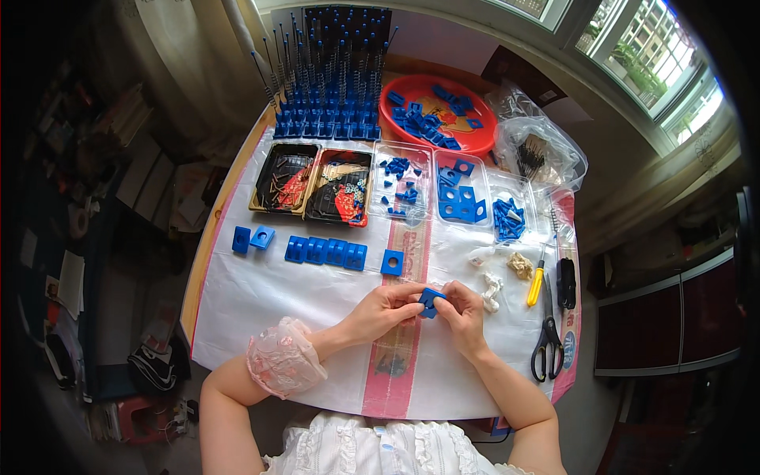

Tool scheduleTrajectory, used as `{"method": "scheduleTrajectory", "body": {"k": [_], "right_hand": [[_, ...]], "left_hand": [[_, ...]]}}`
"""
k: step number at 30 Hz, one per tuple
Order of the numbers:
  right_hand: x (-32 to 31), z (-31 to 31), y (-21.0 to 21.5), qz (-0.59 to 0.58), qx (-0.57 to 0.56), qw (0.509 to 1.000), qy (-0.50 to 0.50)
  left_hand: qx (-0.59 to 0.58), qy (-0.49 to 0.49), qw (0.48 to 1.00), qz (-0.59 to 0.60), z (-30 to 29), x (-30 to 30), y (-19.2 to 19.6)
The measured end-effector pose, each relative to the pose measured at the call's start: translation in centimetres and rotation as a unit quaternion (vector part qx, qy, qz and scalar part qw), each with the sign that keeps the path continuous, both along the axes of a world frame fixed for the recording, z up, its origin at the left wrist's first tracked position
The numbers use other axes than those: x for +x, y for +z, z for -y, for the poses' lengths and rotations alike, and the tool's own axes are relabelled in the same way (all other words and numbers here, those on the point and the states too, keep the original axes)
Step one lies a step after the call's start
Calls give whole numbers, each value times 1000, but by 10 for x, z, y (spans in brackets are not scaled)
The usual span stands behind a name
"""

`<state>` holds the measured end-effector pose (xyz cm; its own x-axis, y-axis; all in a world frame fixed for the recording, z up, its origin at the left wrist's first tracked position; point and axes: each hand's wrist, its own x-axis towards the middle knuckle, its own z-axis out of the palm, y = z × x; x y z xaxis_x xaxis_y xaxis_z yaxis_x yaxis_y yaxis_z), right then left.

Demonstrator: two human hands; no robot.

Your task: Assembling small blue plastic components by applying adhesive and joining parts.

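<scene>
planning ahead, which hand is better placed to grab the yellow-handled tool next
Right hand, probably: it's nearer the yellow-handled tool than the left hand, though both hold a blue piece.

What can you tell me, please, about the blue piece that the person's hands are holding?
The blue piece is small, with a flat-looking face, and appears to be made of plastic. It is pinched between the fingers of the left hand and right hand, in front of the person's body, at the near side of the table. Fingers cover part of it, so its full outline cannot be made out.
</scene>
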<state>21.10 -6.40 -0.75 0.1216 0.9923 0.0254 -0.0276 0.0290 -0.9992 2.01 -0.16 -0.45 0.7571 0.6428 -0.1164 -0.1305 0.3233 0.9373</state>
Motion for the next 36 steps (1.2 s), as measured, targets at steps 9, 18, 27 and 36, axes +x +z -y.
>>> {"method": "scheduleTrajectory", "body": {"k": [9,18,27,36], "right_hand": [[1,-1,3,18,-2,1000,1],[2,0,0,23,2,1000,-3],[2,-1,-4,22,15,1000,-5],[1,-1,3,4,29,1000,0]], "left_hand": [[-8,-9,1000,15,-2,1,1],[-29,6,999,22,1,2,3],[-2,-5,1000,7,-1,0,3],[20,10,1000,20,0,2,0]]}}
